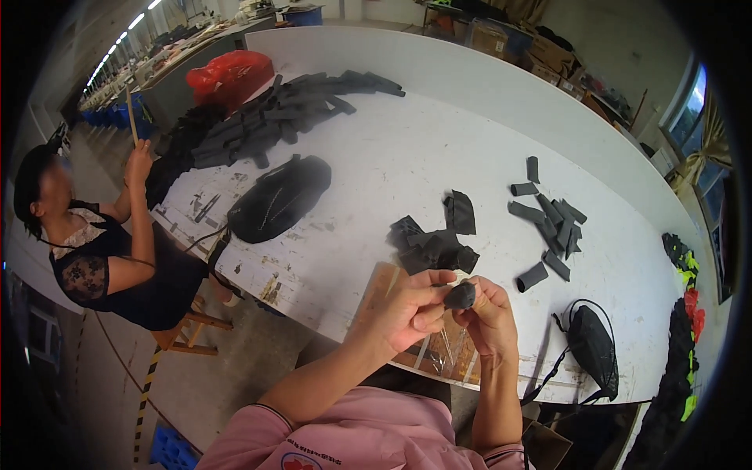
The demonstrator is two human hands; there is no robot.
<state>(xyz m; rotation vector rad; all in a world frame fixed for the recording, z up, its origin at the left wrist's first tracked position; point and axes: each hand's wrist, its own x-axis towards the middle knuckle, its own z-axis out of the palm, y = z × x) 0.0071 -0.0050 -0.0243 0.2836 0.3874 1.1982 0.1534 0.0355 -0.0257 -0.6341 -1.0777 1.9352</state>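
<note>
One dark piece [460, 296]: grips it in left hand [413, 312] and right hand [493, 319], over a brown board [379, 283]; faces a black heap [435, 249], with dark tubes [564, 233] farther right.

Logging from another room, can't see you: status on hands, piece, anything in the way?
Left hand, right hand: both pinching one small dark piece. Nearest clutter: loose dark scraps just beyond, on white table.

From afar, I see the held piece [460, 296] as matt, cloth-like. The red bag [231, 73] looks glossy plastic; the tabletop [407, 149], smooth; the stool [174, 337], wooden.
</note>
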